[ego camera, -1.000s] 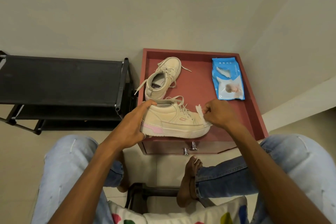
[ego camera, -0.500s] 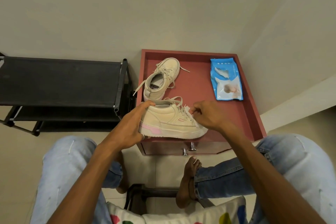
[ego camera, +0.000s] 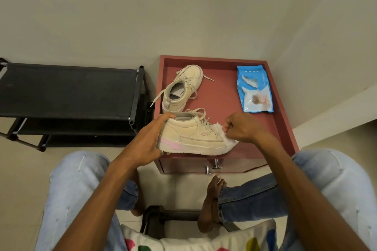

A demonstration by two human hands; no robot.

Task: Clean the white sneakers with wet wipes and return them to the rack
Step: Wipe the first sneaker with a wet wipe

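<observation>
A cream-white sneaker with a pink heel patch (ego camera: pixel 191 136) lies on its side at the front edge of the red cabinet top (ego camera: pixel 224 96). My left hand (ego camera: pixel 149 140) grips its heel. My right hand (ego camera: pixel 242 128) pinches a white wet wipe (ego camera: pixel 226 138) against the sneaker's toe. The second white sneaker (ego camera: pixel 182 87) stands upright behind it, laces loose. A blue wet-wipes pack (ego camera: pixel 255 88) lies flat at the back right of the cabinet top.
A black shoe rack (ego camera: pixel 67 89) stands to the left of the cabinet, against the wall. My knees in light jeans flank the cabinet, my bare feet (ego camera: pixel 212 199) under it. A white pillow with coloured dots (ego camera: pixel 204 240) lies on my lap.
My right hand has slid the wipe over the front of the sneaker, from the toe toward the laces and back to the toe. My left hand keeps its hold on the heel.
</observation>
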